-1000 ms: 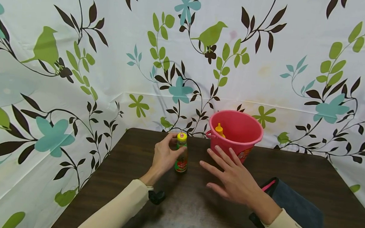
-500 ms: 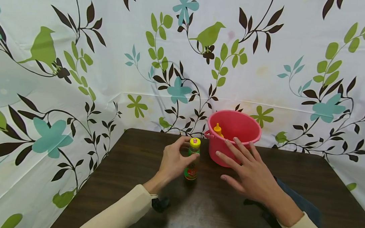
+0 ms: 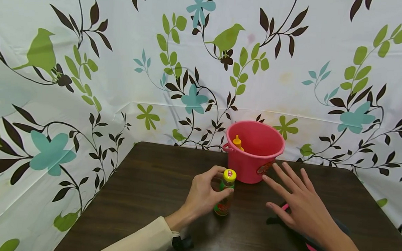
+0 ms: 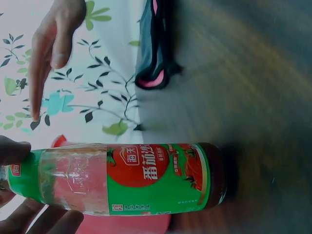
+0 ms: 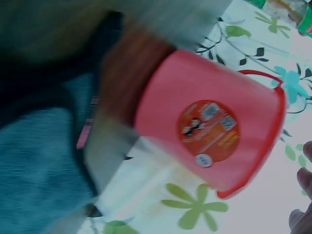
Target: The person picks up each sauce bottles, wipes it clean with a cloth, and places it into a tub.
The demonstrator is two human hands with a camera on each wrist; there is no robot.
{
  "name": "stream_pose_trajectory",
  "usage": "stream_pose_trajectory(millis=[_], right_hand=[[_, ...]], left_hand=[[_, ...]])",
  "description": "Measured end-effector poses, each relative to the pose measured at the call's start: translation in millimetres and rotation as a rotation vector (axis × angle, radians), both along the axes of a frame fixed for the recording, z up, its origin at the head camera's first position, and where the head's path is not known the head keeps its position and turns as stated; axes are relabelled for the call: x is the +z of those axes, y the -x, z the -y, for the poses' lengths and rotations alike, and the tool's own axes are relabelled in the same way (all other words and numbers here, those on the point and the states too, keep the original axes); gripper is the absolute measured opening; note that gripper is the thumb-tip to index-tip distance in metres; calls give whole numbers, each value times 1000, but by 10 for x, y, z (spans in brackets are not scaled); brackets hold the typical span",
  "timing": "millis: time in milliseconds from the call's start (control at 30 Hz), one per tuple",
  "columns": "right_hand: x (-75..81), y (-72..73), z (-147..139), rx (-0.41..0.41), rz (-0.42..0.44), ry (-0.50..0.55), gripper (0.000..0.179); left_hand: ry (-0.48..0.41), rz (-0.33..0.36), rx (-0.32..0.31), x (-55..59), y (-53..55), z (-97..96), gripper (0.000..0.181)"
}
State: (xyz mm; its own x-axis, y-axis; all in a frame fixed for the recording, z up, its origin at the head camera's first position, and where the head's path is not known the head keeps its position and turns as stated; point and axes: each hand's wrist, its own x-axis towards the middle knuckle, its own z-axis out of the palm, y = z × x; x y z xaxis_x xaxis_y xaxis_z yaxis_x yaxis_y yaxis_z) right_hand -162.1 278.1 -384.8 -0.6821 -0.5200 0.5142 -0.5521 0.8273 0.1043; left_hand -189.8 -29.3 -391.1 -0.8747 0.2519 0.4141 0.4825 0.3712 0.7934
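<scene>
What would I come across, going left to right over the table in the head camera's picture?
The person's left grip → the yellow-capped bottle → the pink bucket → the person's right grip.

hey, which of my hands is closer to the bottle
Left. Your left hand holds the bottle near its top, fingers around it; your right hand is off to the bottle's right, spread and not touching it.
</scene>
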Motion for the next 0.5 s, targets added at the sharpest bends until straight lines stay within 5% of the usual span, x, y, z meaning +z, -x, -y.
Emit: stream_pose_trajectory(millis=[300,500], right_hand=[[-335,-142,-158,-38,54,26,87],[-411,-163,-148,-64,83,37,91]], left_hand=[[28,11,-11,-76,-80,-44,44],[64,-30,1,-83,-98,-10,46]])
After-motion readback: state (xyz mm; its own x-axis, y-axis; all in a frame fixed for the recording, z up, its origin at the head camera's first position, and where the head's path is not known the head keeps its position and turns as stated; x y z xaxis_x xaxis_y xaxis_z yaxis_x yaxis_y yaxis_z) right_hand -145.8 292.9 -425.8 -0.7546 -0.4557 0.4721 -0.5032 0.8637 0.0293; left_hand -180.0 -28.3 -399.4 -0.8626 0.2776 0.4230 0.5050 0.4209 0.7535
